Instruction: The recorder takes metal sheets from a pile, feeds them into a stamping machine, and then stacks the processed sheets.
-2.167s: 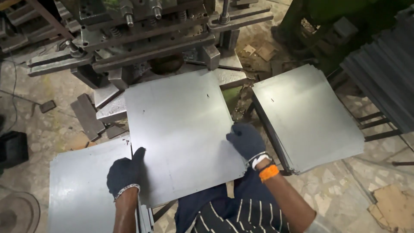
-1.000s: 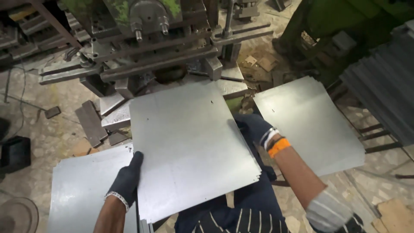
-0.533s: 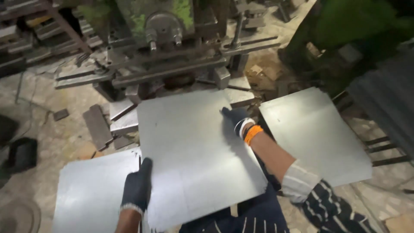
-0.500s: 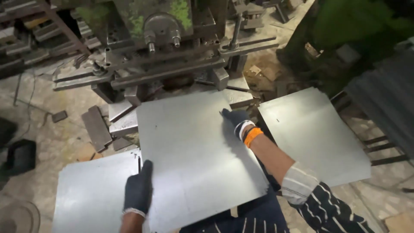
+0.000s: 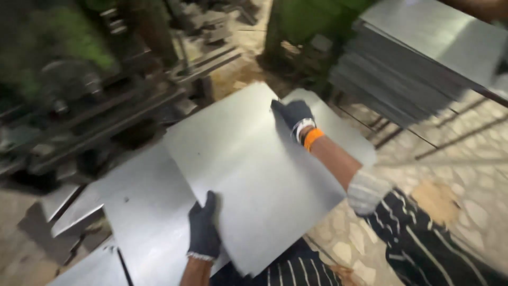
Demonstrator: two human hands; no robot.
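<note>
On sheet (image 5: 254, 175) edges, both gloved hands

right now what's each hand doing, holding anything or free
Left hand: closed on the near edge of the metal sheet.
Right hand: gripping the far edge of the same sheet.

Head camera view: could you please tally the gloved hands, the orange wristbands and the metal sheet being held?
Dark-gloved hands: 2, left hand and right hand
Orange wristbands: 1, the orange wristband
Held metal sheets: 1, the metal sheet
Total: 4
</note>
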